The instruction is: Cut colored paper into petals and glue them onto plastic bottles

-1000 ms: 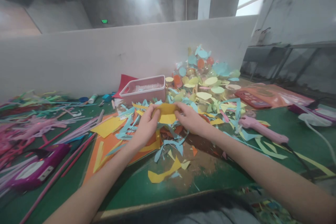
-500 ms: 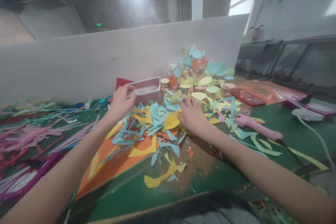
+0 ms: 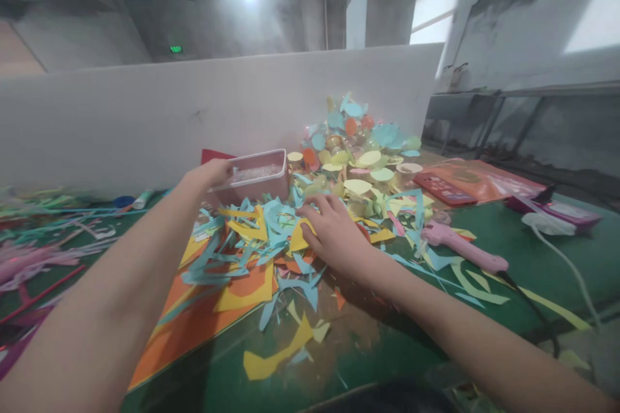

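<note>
My left hand (image 3: pixel 209 175) is at the left end of a pink plastic basket (image 3: pixel 249 190) with a white rim, its fingers closed over the edge. The basket stands against the white partition and holds something pale and clear that I cannot make out. My right hand (image 3: pixel 336 232) lies palm down over a heap of cut paper scraps (image 3: pixel 276 222), blue, yellow and orange. Its fingers are bent and apart, touching a yellow scrap (image 3: pixel 301 237), with no object visibly gripped.
To the right lie a pink glue gun (image 3: pixel 465 248) with a black cord, a red phone-like case (image 3: pixel 445 188) and an orange plastic bag (image 3: pixel 479 174). Behind, coloured paper discs and clear balls (image 3: pixel 351 132) are piled up. Pink and purple strips (image 3: pixel 33 264) cover the left side.
My left hand has moved from above the basket's left end to a closed hold on its edge. My right hand has shifted slightly left and lower over the scraps. The view has tilted slightly.
</note>
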A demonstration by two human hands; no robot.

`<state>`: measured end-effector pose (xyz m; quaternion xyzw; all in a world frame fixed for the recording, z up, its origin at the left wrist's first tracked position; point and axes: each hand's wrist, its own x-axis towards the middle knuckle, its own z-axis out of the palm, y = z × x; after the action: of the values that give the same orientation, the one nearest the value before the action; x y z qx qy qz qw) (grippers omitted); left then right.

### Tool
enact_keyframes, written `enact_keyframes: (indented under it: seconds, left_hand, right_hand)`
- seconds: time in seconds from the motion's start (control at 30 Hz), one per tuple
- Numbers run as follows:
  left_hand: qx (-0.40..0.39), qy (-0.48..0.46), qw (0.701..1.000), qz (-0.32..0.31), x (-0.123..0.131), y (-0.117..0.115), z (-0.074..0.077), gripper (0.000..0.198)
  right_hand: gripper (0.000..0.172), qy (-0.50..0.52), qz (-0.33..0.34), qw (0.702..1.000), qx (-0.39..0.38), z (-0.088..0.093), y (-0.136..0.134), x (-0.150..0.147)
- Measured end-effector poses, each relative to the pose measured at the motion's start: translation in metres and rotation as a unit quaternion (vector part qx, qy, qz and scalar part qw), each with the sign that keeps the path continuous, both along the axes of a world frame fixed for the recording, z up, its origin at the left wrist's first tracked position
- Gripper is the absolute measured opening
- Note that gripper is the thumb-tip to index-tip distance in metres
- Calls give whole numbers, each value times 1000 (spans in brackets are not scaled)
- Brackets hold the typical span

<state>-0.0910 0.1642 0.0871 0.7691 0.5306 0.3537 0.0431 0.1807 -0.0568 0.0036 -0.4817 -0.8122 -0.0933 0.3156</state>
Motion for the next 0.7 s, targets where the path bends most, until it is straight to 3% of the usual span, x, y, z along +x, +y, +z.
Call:
enact_keyframes:
  seconds: [0.13,0.2,0.33,0.4,0.5,0.6,0.7]
  left_hand:
    - [-23,90,996,6,-8,-4,9,19]
    - [10,113,993,-5,-3,-18,14,15]
    - [145,137,979,-50,24,-84,13,20]
    - [203,141,961,-121,42,-129,5,23]
    - [239,157,939,-189,65,-183,-14,19]
    - [267,153,923,-231,75,-205,-37,11]
    - [277,158,918,-237,74,-205,-54,13]
  right_hand:
    - [29,4,18,1000,1,4,-2,2]
    - [27,11,21,1000,10,10,-2,6]
    - [23,88,13,995,33,23,1,20]
    - [26,142,33,989,10,27,3,24]
    - [50,214,119,966,-81,25,2,22]
    - [53,292,188,913,-215,21,-1,16]
    - [45,330,192,886,-263,19,-1,12]
